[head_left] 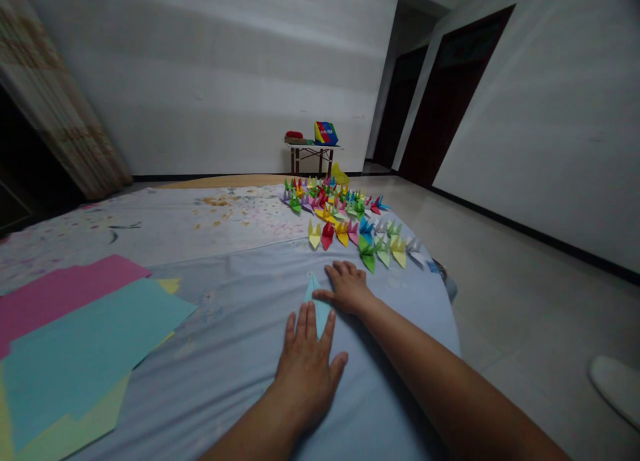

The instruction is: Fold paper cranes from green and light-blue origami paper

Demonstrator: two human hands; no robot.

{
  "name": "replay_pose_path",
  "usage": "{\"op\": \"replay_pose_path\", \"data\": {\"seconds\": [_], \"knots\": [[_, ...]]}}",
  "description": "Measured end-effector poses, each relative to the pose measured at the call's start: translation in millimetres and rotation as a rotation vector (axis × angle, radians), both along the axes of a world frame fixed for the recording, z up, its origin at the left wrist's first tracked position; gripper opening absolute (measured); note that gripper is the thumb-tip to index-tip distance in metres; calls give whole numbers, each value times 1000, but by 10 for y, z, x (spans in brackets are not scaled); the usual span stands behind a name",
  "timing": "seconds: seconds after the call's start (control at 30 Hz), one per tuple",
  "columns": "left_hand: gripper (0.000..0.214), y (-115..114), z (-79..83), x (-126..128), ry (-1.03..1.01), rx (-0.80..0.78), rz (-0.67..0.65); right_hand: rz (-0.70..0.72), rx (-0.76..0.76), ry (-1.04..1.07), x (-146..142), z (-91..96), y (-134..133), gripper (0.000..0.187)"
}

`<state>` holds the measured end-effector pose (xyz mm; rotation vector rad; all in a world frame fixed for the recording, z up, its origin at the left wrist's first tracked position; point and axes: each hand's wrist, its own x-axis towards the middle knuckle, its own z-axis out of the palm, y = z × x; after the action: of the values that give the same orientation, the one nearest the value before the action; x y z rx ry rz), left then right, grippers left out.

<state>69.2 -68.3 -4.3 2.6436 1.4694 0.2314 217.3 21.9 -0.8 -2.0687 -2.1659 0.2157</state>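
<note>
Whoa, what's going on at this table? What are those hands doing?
A person is working on a folded light blue paper. The left hand lies flat over its near end, and the right hand has its thumb over its side. Colorful paper birds stand beyond them, and loose colored sheets lie to the left.
</note>
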Motion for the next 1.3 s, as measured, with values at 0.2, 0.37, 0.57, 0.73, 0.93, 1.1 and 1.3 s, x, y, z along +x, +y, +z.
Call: {"op": "replay_pose_path", "data": {"seconds": [0.2,0.37,0.57,0.73,0.93,1.1,1.3], "knots": [[72,17,88,-10,-12,0,38,7,-27,-23,-4,28,0,73],[65,66,105,-45,3,-16,58,15,-14,-15,10,6,22,81],[64,47,35,-33,67,-14,9,51,2,4,13,-1,24,84],[63,67,17,-42,65,-29,11,11,42,22,-1,-49,142,81],[60,66,50,-67,40,-14,8,-100,118,31,-78,-28,416,76],[45,172,180,-137,-60,-43,-10,-32,221,94,-34,159,324,60],[41,444,116,-266,-267,-10,21,371,240,199,92,259,-300,28]]}}
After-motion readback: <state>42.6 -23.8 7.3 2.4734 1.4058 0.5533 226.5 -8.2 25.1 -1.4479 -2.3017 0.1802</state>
